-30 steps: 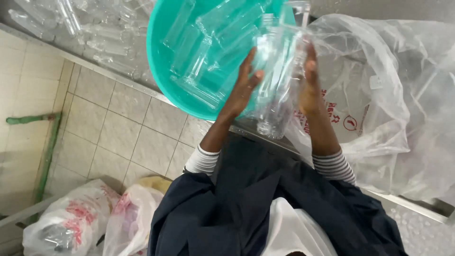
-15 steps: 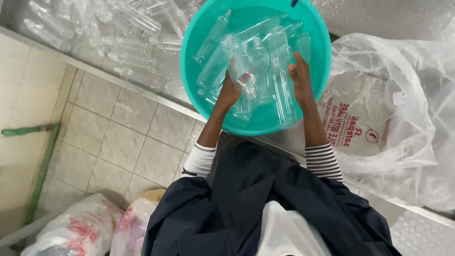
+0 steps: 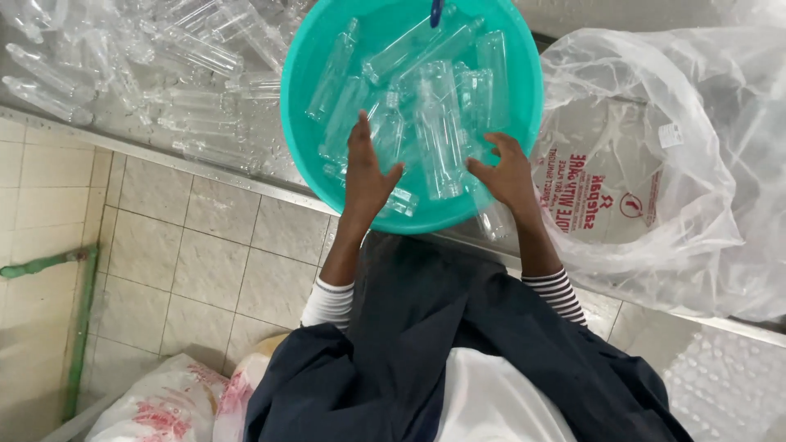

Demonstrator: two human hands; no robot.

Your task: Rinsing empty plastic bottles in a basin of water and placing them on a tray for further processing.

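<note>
More clear bottles [image 3: 188, 57] lie in a pile on the bench at the far left. Next comes a teal tub [image 3: 304, 123] at the bench's near edge, full of clear plastic bottles [image 3: 438, 135]. The left hand [image 3: 366, 173] rests flat on the bottles near the tub's front rim, fingers open and straight. The right hand [image 3: 506, 173] is beside it, fingers spread and bent, touching the bottles but not gripping any. A big clear bag [image 3: 671, 164] sits at the right, just beside the tub.
</note>
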